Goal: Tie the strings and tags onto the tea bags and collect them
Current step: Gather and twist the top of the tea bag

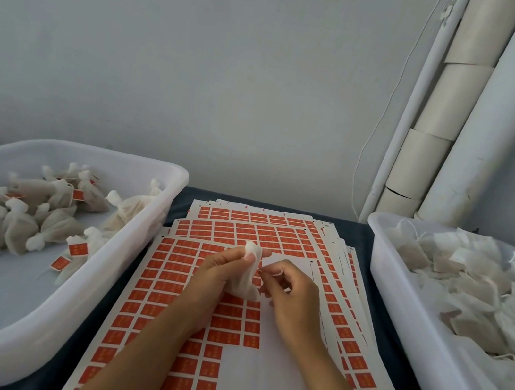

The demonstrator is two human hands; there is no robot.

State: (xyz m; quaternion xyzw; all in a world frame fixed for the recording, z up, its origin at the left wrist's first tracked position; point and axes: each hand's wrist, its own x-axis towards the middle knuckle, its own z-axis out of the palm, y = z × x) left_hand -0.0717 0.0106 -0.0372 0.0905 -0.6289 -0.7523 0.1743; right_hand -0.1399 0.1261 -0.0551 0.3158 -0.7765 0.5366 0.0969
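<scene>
Lowest in the frame, two bare forearms rise from the bottom edge over a stack of tag sheets (221, 374), white sheets printed with grids of small red tags; part of the top sheet is bare white where no tags show. The sheets are fanned on a dark table (390, 367) and run up the centre of the frame.

At mid-frame the left hand (219, 276) grips a white tea bag (247, 279), fingers and thumb curled round its gathered neck so that a tuft of the mesh sticks out above the thumb (the body of the bag hangs below, just over the sheets). Just to its right, the right hand (295, 297) has its fingers curled in, thumb and forefinger pressed together on a thin string (277, 274) beside the bag; whether the string is already looped round the neck cannot be told.

At the left of the frame a white plastic tub (45, 313) holds tied tea bags (22, 225) with red tags, heaped in its far half. At the right edge a second white tub (398, 318) is full of loose bags (476, 297) with trailing strings.

Farther back, at the upper right, white pipes (483, 122) stand against a pale wall (188, 49), with a thin cord hanging beside them.
</scene>
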